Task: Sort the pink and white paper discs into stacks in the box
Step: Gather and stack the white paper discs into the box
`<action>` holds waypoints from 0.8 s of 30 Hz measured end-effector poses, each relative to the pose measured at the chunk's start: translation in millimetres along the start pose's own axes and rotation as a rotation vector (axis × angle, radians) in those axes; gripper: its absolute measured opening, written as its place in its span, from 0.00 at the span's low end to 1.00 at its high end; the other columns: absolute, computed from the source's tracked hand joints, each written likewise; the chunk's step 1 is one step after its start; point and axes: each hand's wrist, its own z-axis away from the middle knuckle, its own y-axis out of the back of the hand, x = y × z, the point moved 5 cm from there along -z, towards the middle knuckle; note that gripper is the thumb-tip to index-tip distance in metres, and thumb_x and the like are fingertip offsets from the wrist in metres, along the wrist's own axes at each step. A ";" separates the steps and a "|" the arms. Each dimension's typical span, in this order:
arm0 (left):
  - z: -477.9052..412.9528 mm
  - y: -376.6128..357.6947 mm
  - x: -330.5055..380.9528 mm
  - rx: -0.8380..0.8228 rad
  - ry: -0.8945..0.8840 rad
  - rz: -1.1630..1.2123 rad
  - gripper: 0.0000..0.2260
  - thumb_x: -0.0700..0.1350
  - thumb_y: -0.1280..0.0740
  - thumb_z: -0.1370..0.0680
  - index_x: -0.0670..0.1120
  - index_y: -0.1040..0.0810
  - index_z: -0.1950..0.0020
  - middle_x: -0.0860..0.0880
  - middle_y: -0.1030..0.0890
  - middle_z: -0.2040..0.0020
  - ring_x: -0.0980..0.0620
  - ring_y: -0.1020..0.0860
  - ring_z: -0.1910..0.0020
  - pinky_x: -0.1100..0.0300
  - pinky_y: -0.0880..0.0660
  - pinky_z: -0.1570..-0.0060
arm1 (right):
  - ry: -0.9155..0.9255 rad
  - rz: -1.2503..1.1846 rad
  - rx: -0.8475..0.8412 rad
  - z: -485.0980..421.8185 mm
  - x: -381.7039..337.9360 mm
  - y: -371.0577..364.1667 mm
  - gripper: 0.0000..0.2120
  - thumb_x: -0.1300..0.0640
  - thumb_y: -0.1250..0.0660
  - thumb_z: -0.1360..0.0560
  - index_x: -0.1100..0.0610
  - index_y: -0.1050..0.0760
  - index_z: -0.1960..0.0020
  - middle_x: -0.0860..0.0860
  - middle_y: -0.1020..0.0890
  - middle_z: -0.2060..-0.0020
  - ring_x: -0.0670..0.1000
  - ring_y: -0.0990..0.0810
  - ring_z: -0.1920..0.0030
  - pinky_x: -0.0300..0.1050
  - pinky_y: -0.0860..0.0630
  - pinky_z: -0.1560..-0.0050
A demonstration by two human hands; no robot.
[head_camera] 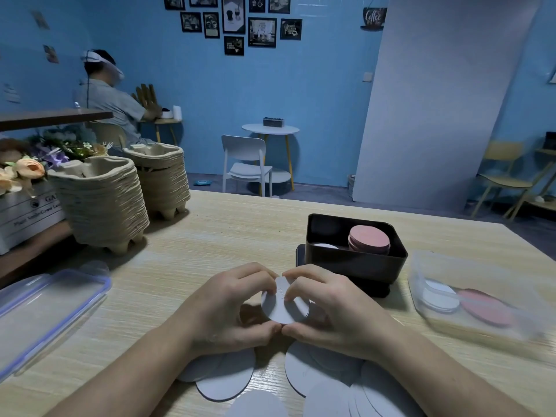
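Two pulp-tray stacks [102, 206] left, tub [481, 328] right of box [355, 263], white disc [282, 307] held

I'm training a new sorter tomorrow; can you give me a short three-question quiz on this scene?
1. True or false: in the black box, the pink stack stands taller than the white stack.
2. The left hand and right hand together hold: A a pink disc, B a white disc, C nothing.
3. Fill in: the clear container right of the box holds discs of ___ colours.
Key: 1 true; 2 B; 3 two.
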 end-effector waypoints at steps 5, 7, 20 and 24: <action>2.9 -0.1 -2.4 -0.021 0.016 -0.019 0.16 0.58 0.24 0.25 0.54 0.22 0.43 0.59 0.21 0.40 0.56 0.20 0.43 0.53 0.21 0.51 | -0.002 0.013 -0.009 0.9 1.2 -1.2 0.15 0.40 0.27 0.24 0.48 0.25 0.46 0.46 0.23 0.37 0.48 0.21 0.40 0.48 0.22 0.45; 3.4 0.0 -0.8 -0.017 0.011 -0.044 0.16 0.58 0.25 0.25 0.54 0.22 0.43 0.59 0.20 0.40 0.56 0.20 0.43 0.53 0.20 0.52 | 0.001 0.009 -0.009 1.1 0.8 -1.6 0.15 0.40 0.27 0.24 0.49 0.26 0.47 0.46 0.23 0.37 0.48 0.21 0.40 0.49 0.21 0.45; 3.4 1.8 -4.8 0.043 0.073 0.018 0.11 0.56 0.31 0.21 0.54 0.22 0.42 0.61 0.21 0.49 0.57 0.21 0.49 0.52 0.22 0.53 | -0.064 -0.024 0.030 9.1 6.2 12.1 0.17 0.38 0.28 0.24 0.50 0.23 0.45 0.44 0.23 0.41 0.47 0.24 0.40 0.47 0.24 0.42; 3.1 0.5 -9.4 0.051 0.086 0.006 0.08 0.57 0.33 0.20 0.55 0.23 0.46 0.61 0.23 0.51 0.58 0.22 0.51 0.51 0.22 0.55 | -0.093 -0.058 0.043 9.5 7.9 21.3 0.16 0.41 0.25 0.26 0.50 0.23 0.45 0.43 0.23 0.41 0.47 0.24 0.39 0.46 0.25 0.41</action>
